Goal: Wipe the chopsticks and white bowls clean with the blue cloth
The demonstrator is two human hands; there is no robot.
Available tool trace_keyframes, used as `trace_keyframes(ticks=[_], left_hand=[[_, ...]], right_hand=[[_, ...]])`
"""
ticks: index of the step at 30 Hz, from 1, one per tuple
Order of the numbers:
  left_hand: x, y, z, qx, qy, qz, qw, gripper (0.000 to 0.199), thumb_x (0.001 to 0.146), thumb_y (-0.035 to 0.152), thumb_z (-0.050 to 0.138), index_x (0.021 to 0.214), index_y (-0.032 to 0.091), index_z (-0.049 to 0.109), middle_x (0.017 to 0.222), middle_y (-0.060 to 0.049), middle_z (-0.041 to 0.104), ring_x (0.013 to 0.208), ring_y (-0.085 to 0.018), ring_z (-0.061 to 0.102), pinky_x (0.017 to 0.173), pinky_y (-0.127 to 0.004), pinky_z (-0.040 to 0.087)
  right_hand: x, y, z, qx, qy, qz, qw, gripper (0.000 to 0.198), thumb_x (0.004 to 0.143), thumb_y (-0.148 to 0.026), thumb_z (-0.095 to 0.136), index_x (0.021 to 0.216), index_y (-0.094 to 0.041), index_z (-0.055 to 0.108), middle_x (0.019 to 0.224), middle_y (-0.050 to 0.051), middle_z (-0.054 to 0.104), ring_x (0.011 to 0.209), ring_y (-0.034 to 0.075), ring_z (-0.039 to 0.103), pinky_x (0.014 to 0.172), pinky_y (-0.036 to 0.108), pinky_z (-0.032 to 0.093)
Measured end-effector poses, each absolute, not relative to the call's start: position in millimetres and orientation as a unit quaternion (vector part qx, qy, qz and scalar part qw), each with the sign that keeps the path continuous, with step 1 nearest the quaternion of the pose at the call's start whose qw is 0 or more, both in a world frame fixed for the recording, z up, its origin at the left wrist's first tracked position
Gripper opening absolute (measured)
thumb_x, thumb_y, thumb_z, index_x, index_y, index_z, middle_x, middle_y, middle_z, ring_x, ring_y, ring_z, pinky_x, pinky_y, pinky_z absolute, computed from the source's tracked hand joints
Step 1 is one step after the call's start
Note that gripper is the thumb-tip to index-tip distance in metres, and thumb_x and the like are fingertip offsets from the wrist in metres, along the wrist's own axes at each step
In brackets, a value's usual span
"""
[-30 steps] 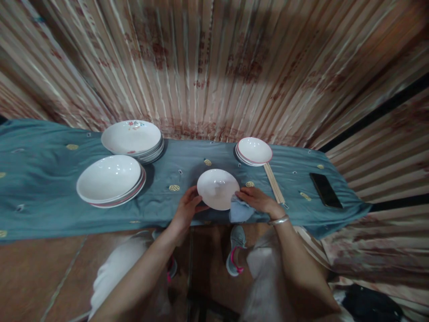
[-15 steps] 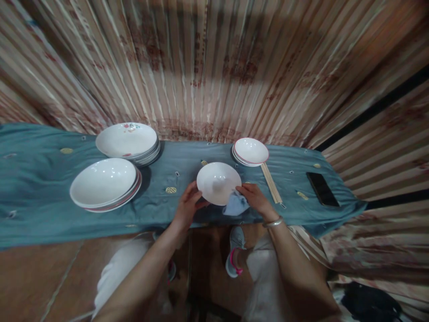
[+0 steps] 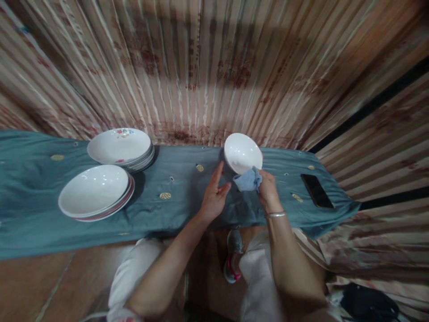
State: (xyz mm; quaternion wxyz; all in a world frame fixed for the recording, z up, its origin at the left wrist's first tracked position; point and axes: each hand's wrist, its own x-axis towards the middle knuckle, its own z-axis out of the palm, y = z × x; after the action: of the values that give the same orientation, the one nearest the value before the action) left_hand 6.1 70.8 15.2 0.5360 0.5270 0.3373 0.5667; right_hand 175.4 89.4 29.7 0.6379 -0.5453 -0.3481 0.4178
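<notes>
Right hand [image 3: 268,190] is closing around a blue cloth [image 3: 248,180] and the near rim of a small white bowl [image 3: 243,153], pinching both together. The bowl is tilting, far edge up, over the far right part of the teal tablecloth [image 3: 187,197]. Whether it is already touching anything beneath it cannot be told; the hand and bowl are covering that spot.

Left hand [image 3: 214,197] is hanging open just left of the bowl, fingers spread, thumb up, gripping nothing and not touching the rim.

Judgement on handling: with only one hand bearing the bowl through a cloth, the grip is looking slippery. Keeping the thumb pressing on the inside of the rim and the open palm staying close as a guard would steady it. Lowering level rather than tilted would spare the rim.

Further out: a dark phone [image 3: 316,191] is lying flat to the right, well apart. To the left, two stacks of larger plates are sitting: the near stack [image 3: 95,193] with a red edge, the far stack [image 3: 120,147] with a flower print. Striped curtain [image 3: 214,67] is hanging behind the table.
</notes>
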Motion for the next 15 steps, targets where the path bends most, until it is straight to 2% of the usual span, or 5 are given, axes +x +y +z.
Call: trace_keyframes(ticks=[4, 7, 11, 15], left_hand=[[37, 94, 20, 0.601, 0.325, 0.542, 0.490, 0.065, 0.086, 0.035, 0.055, 0.146, 0.025, 0.034, 0.155, -0.010, 0.032, 0.140, -0.029, 0.032, 0.106, -0.046, 0.039], [55, 112, 16, 0.639, 0.326, 0.530, 0.452, 0.067, 0.087, 0.033, 0.049, 0.149, 0.023, 0.026, 0.158, -0.010, 0.026, 0.144, -0.025, 0.025, 0.112, -0.045, 0.030], [66, 130, 4, 0.677, 0.361, 0.513, 0.385, 0.070, 0.086, 0.030, 0.048, 0.150, 0.021, 0.022, 0.158, -0.011, 0.024, 0.146, -0.024, 0.019, 0.118, -0.045, 0.016], [66, 142, -8, 0.686, 0.395, 0.491, 0.362, 0.073, 0.082, 0.024, 0.050, 0.149, 0.022, 0.024, 0.158, -0.009, 0.025, 0.147, -0.025, 0.014, 0.119, -0.049, 0.010]], right_hand=[[185, 107, 34, -0.545, -0.326, 0.384, 0.670, 0.019, 0.068, -0.036, 0.063, 0.060, -0.019, 0.060, 0.052, -0.004, 0.056, 0.053, 0.011, 0.052, 0.051, 0.023, 0.041], [193, 119, 33, -0.567, -0.312, 0.355, 0.675, 0.023, 0.068, -0.036, 0.062, 0.054, -0.020, 0.054, 0.047, -0.006, 0.050, 0.046, 0.008, 0.044, 0.045, 0.021, 0.035], [202, 132, 27, -0.593, -0.296, 0.330, 0.671, 0.027, 0.066, -0.035, 0.062, 0.049, -0.021, 0.046, 0.042, -0.009, 0.040, 0.041, 0.006, 0.033, 0.040, 0.021, 0.026], [212, 142, 16, -0.627, -0.321, 0.306, 0.640, 0.029, 0.068, -0.037, 0.060, 0.049, -0.020, 0.047, 0.041, -0.009, 0.038, 0.040, 0.006, 0.032, 0.041, 0.021, 0.027]])
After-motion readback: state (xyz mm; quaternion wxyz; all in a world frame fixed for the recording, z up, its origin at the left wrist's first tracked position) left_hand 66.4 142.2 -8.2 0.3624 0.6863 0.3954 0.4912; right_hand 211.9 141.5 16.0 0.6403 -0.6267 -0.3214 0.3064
